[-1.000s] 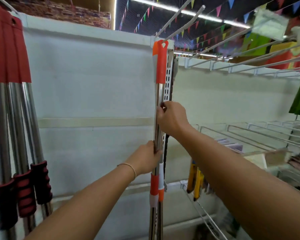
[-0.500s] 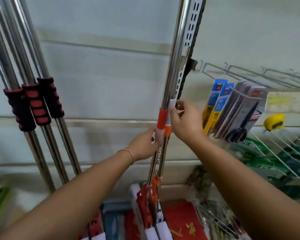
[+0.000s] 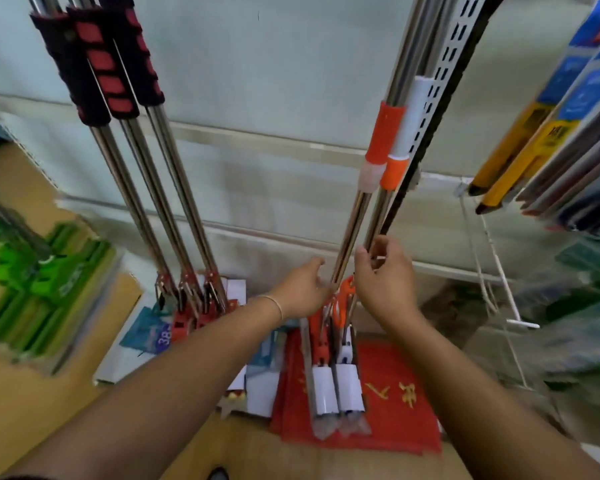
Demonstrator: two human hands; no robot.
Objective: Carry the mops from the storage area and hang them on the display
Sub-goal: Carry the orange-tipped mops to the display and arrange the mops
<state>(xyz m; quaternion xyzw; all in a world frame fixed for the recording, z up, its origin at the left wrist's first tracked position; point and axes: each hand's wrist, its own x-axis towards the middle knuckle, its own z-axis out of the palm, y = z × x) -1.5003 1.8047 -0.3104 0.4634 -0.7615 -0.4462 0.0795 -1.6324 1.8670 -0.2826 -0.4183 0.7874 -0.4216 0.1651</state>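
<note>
1. My left hand (image 3: 303,289) reaches in from the lower left, a thin bracelet (image 3: 272,304) on its wrist. Its grip is loosely curled, fingertips touching the lower shaft of the left of the two orange-collared mops (image 3: 352,220); I cannot tell whether the fingers wrap fully around it.
2. My right hand (image 3: 387,282) sits just beside it on the right, slightly higher. Its grip is partly open: thumb and forefinger pinch lightly at the shaft of the right mop of the pair, the other fingers spread loose.
3. The two mops stand close together, nearly upright and leaning a little to the right at the top, their steel shafts running up between my hands and out of view. Each carries an orange and white collar (image 3: 385,140) well above my grip.
4. Below my hands, the orange joints (image 3: 343,303) and the white wrapped mop heads (image 3: 336,389) hang over a red cloth with yellow characters (image 3: 395,410) on the floor.
5. The pair sits against a white slotted upright (image 3: 444,81) of the display, in front of the pale back panel (image 3: 274,64).
6. Well to the left, three mops with red and black foam handles (image 3: 108,57) stand side by side, apart from both hands.
7. Green packaged goods (image 3: 42,278) lie at the far left; carded items (image 3: 551,126) hang on wire hooks to the right.
</note>
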